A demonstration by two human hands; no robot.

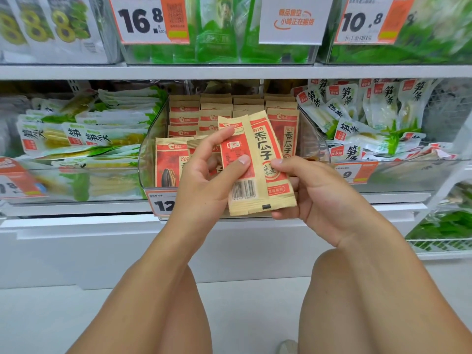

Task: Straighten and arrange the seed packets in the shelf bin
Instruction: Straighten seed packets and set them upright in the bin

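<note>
Both hands' fingers pinch held seed packets (251, 162) — clear bin (150, 149) behind holds packet rows.

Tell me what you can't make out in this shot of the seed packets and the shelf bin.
Head view only:
- Price tag on the clear bin: only "12" shows; the left hand covers the rest.
- Held packets: how many is unclear, they overlap.
- Right hand: fingertips hidden behind the packets.
- Top-right bags: blurred.

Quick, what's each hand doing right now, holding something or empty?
Left hand: closed on the seed packets, thumb pressed on the front one.
Right hand: closed on the same packets, gripping their right edge and bottom.
</note>
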